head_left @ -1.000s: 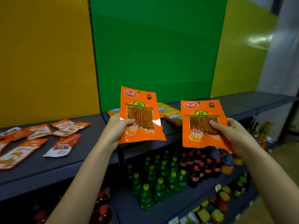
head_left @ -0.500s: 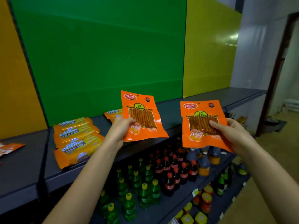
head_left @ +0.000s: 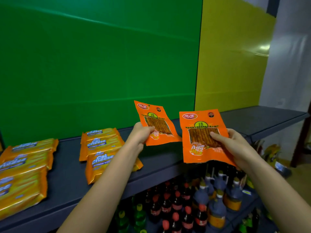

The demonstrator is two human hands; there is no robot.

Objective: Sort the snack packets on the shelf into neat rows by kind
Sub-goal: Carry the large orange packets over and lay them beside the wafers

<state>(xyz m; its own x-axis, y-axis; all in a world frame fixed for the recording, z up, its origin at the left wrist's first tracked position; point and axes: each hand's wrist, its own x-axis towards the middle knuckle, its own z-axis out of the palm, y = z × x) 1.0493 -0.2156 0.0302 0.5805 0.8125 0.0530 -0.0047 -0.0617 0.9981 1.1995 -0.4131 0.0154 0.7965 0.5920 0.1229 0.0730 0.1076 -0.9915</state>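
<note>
My left hand (head_left: pixel 140 136) grips an orange spicy-strip packet (head_left: pixel 154 122) by its lower left corner, tilted, above the dark shelf (head_left: pixel 67 174). My right hand (head_left: pixel 234 145) holds a second, identical orange packet (head_left: pixel 200 137) by its right side, nearer to me and over the shelf's front edge. On the shelf lie yellow Cal Cheese wafer packs: one overlapping row (head_left: pixel 101 148) just left of my left forearm, another row (head_left: pixel 23 170) at the far left.
Behind the shelf stand a green panel (head_left: pixel 101 64) and a yellow panel (head_left: pixel 232 56). The shelf runs on bare to the right (head_left: pixel 252 120). A lower shelf holds several cola, green soda and dark sauce bottles (head_left: pixel 185 204).
The view has swung right: the loose orange packets at the left are out of sight and the wafer packs now fill the left. Both hands still hold their packets, now closer together.
</note>
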